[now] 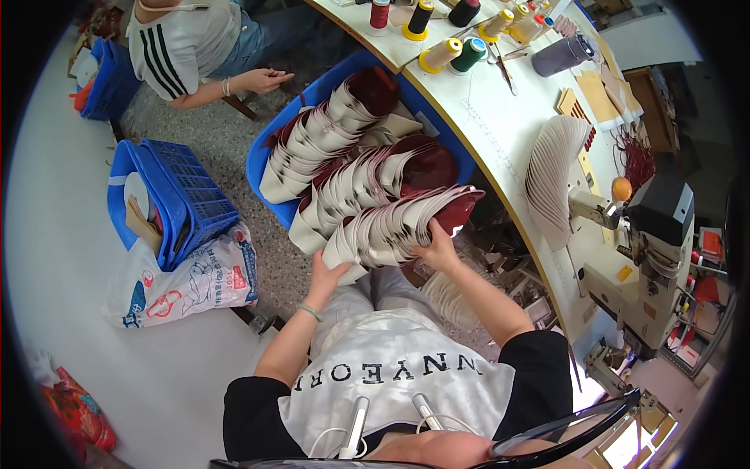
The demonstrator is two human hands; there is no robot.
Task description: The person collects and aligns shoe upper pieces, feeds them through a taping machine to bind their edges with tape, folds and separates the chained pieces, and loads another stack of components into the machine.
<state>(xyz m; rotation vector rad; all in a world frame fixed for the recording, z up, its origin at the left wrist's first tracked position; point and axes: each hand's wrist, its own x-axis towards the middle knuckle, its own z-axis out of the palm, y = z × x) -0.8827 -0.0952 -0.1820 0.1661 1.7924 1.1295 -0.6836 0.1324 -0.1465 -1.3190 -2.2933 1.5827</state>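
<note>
A long nested stack of curved shoe-upper pieces (383, 232), dark red on the outer face and off-white on the lining, lies between my hands. Around its lower left end my left hand (326, 275) is closed, a pale bracelet on the wrist. My right hand (440, 248) grips the other end, by the dark red face. Just beyond are two more such stacks, a middle one (355, 187) and a far one (319, 141), in a large blue tub (256, 164). The held stack sits over the tub's near edge, above my lap.
To the right curves a white worktable (500, 148) with thread spools (441, 55), a fanned stack of pale pieces (551, 176) and a sewing machine (652, 258). Blue baskets (191, 199) and a printed white sack (195, 273) stand left. Another person (191, 47) sits at the far left.
</note>
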